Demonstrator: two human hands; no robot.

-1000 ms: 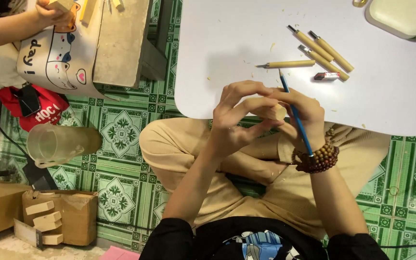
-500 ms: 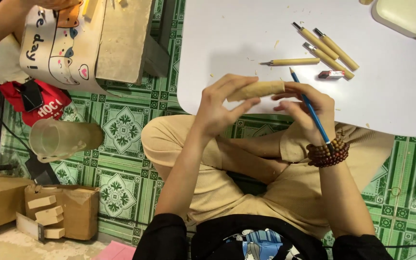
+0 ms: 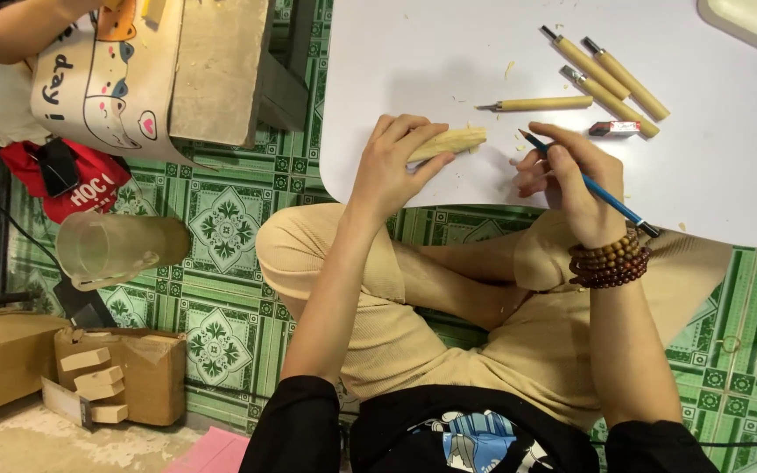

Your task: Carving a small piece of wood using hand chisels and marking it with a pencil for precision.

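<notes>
Your left hand [image 3: 393,166] closes around the wooden stick [image 3: 449,142], lying lengthwise on the white table [image 3: 413,52], its free end toward your right hand [image 3: 571,180], which pinches a blue pencil [image 3: 589,184].

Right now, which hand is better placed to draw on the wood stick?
The right hand: its fingers already hold the blue pencil, tip toward the wood stick, which the left hand holds.

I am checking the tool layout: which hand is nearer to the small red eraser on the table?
Right. The right hand, holding a blue pencil, is just below the red eraser; the left hand grips a wood piece farther left.
</notes>
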